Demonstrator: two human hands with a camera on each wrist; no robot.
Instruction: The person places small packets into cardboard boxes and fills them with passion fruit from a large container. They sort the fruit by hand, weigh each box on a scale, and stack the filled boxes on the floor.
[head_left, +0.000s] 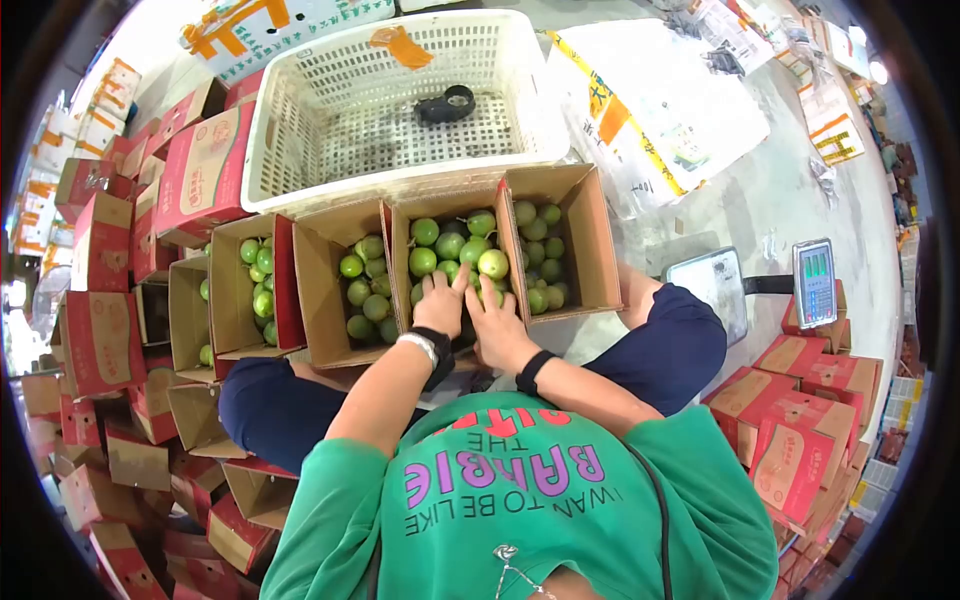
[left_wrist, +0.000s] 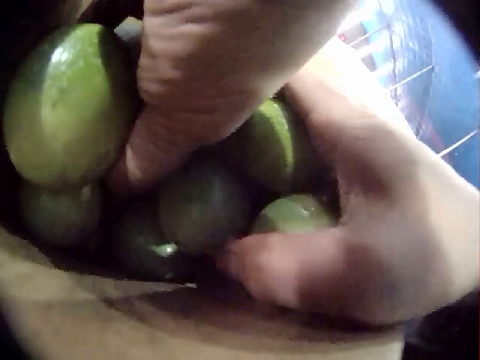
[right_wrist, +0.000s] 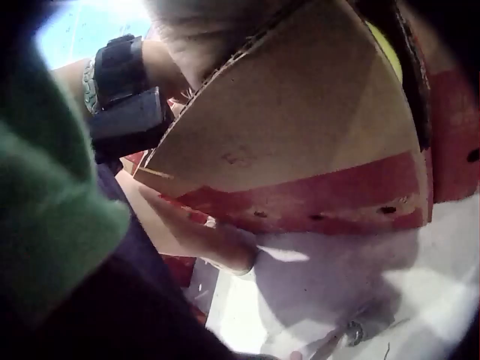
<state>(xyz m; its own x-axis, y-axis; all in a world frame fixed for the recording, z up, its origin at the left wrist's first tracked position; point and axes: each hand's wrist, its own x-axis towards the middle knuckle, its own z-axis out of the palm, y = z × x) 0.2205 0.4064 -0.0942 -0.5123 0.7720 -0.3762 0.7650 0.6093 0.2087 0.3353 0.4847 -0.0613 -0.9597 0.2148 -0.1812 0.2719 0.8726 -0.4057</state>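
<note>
Both hands reach into an open cardboard box (head_left: 408,228) of round green fruits (head_left: 450,245) that look like passion fruit. My left hand (head_left: 440,305) lies over the near fruits with fingers spread. The left wrist view shows its thumb (left_wrist: 292,266) and a finger pressed down among the fruits (left_wrist: 67,105). Beside it, my right hand (head_left: 500,330) rests on fruits, its fingers reaching forward next to a pale yellow-green one (head_left: 493,263). In the right wrist view, a cardboard wall (right_wrist: 300,112) hides the fingertips.
Boxes of the same fruit stand either side, one left (head_left: 335,225) and one right (head_left: 585,235). Behind them sits a white plastic crate (head_left: 290,130) holding a black roll (head_left: 445,104). A scale (head_left: 815,283) stands right; red cartons (head_left: 105,340) pile up left.
</note>
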